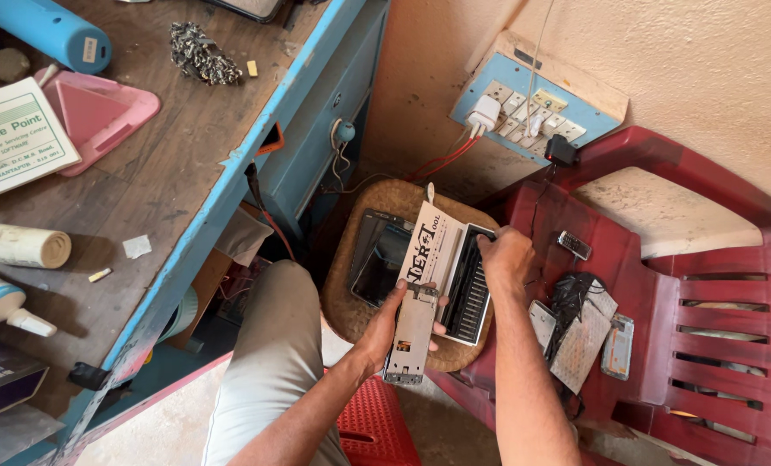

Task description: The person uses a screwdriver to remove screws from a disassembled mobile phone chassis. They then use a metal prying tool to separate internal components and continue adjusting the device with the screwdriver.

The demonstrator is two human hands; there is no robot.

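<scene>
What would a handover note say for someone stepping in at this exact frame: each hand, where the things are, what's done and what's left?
Left hand: grips a narrow silver phone frame, held upright over the round woven stool.
Right hand: fingers on the top edge of the open tool case lying on the stool.
Beside the case, a dark tablet lies flat on the same stool.
Red plastic chair: holds loose phone parts and a small keypad phone.
Done: case is open, frame is in hand.
Left: no tool is out of the case yet.
</scene>
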